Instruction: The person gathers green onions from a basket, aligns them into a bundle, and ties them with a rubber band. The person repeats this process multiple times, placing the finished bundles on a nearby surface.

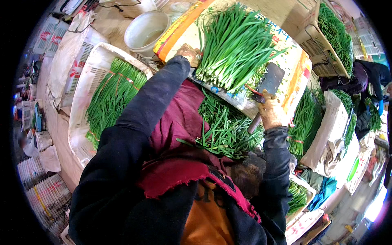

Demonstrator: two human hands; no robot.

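Observation:
Before me, a bundle of garlic chives (235, 49) lies on a yellow and orange printed board or box (294, 65), its pale cut ends towards me. My left hand (187, 54) is at the left side of the bundle, close to the cut ends; its fingers are partly hidden. The handle of a cleaver (271, 78) is gripped in my right hand (272, 110). Its dark, broad blade rests flat over chopped bits at the bundle's right. A red band lies by the blade. Loose chive trimmings (229, 131) are piled below the board, beside a maroon apron (180, 113).
On my left stands a white plastic crate (75, 122) of banded chives (116, 88). Behind it is a white bucket (147, 30). More chives (301, 122) and a beige crate (312, 39) are at my right. Another person (372, 73) is at the far right.

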